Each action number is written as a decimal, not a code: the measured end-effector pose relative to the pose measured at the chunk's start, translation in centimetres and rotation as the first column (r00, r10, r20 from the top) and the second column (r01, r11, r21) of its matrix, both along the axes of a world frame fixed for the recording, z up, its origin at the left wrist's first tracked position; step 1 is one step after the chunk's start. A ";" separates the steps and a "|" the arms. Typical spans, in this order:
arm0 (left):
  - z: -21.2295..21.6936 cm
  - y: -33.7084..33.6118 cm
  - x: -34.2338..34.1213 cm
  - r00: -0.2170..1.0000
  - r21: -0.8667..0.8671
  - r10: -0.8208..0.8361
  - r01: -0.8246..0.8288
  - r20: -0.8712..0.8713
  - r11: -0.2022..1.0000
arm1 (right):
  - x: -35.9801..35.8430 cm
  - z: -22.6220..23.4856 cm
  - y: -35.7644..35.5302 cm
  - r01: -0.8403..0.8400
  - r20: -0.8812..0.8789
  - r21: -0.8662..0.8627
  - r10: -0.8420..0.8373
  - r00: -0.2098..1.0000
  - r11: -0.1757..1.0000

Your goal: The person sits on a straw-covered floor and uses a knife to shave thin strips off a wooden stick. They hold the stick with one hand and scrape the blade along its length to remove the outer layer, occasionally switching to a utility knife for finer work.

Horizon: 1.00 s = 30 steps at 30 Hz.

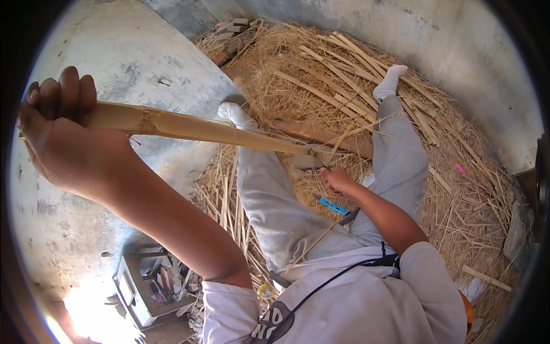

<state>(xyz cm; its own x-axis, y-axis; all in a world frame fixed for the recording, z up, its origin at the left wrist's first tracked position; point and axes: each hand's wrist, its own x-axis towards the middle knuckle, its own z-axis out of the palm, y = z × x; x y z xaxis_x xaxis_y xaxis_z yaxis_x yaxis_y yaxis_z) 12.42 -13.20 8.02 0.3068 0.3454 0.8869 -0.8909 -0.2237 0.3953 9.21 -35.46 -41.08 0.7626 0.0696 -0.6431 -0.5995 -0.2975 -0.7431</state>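
My left hand [69, 135], raised at the far left, is closed around one end of a long split bamboo pole [195, 127]. The pole slants down to the right across my left shin, its far end near a flat grey-brown block [309, 161] between my legs. Just beside that end, my right hand [342, 181] is closed on a thin dark tool [324, 169]. Its shape is mostly hidden by my fingers. Below the right hand, a bright blue tool [332, 205], resembling a box cutter, lies between my thighs.
A reddish-brown plank [323, 136] lies beyond the block. Bamboo strips [349, 80] are piled over shavings [458, 212] around my feet. Walls [447, 34] close in on the far side and left. A box-like frame [143, 286] filled with odds and ends stands at lower left; bricks [232, 27] sit in the far corner.
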 end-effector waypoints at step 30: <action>-0.2 0.1 0.1 0.996 -0.071 -0.090 0.090 0.002 0.993 | -2.5 -6.8 0.7 0.177 -0.042 -0.044 -0.178 0.983 0.983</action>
